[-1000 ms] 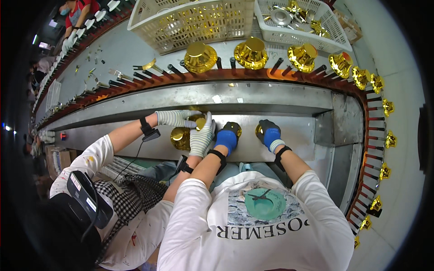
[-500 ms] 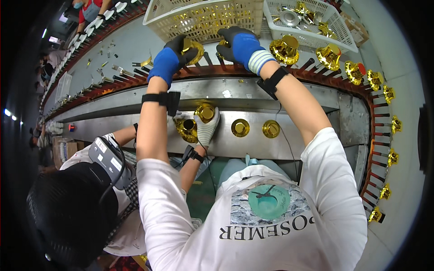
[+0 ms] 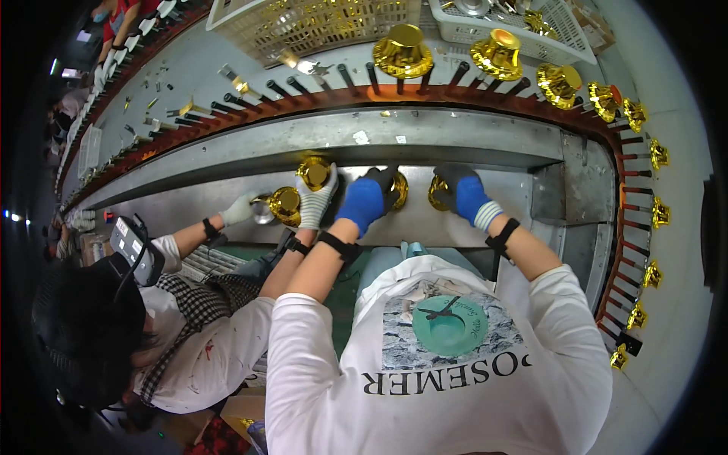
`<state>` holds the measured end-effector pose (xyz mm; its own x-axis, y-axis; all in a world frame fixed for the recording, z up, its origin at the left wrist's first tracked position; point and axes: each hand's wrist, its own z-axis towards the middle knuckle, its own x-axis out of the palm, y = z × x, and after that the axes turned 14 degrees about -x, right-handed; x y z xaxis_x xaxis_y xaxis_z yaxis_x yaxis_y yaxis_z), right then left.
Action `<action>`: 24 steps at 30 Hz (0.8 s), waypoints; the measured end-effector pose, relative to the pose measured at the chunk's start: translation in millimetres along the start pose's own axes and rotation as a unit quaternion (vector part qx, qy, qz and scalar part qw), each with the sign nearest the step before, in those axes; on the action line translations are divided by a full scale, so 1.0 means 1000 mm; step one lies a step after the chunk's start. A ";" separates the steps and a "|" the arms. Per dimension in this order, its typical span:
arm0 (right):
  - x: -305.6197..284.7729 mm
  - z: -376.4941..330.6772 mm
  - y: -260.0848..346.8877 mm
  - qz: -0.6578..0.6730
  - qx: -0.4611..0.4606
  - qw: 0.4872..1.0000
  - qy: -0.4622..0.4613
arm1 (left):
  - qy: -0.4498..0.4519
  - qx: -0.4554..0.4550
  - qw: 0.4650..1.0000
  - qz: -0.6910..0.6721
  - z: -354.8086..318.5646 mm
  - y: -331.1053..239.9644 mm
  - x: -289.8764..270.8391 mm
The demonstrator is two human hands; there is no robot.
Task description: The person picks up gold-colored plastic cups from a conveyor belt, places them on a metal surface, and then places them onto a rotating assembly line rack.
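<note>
I wear blue gloves with dark palms and fingers. At the bench (image 3: 500, 216) my left hand (image 3: 373, 199) is closed on the left side of a shiny gold flanged cup (image 3: 401, 191). My right hand (image 3: 459, 191) grips the right side of a second gold flanged cup (image 3: 436, 194). Both hands hide much of these cups, which sit a short gap apart. To the left, a co-worker's striped gloved hand (image 3: 315, 205) holds another gold cup (image 3: 314, 172). Their other gloved hand (image 3: 241, 210) is at a silvery round piece (image 3: 262, 210) beside one more gold cup (image 3: 287, 203).
Beyond the bench, a curved line of dark pegs (image 3: 345, 78) bends round to the right. Several gold cups (image 3: 402, 53) stand on it. Behind are a cream basket (image 3: 262, 45) and a white crate (image 3: 462, 30) of metal parts. The co-worker (image 3: 220, 356) sits close at my left.
Both my hands have come down from the peg line to the two cups on the bench and closed on them. The cups they held before have left them. The co-worker's second hand now shows.
</note>
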<state>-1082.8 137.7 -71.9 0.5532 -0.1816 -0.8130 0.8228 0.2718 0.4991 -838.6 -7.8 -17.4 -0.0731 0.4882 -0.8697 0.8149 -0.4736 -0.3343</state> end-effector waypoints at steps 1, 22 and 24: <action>0.014 -0.008 -0.005 -0.001 -0.001 1.000 -0.002 | -0.009 0.000 1.000 0.014 0.008 0.003 0.027; -0.155 0.250 0.006 -0.127 -0.062 0.985 -0.103 | -0.243 0.010 0.966 0.088 0.105 -0.021 -0.241; -0.158 0.248 0.025 -0.137 -0.180 0.969 -0.102 | -0.335 0.091 0.931 0.117 0.089 0.006 -0.248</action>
<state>-1116.8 -61.5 143.8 0.3656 -0.4664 -0.8055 0.8636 0.4928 0.1067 -867.3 -196.7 163.6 -0.2969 -0.1809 -0.9376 0.7476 -0.6549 -0.1104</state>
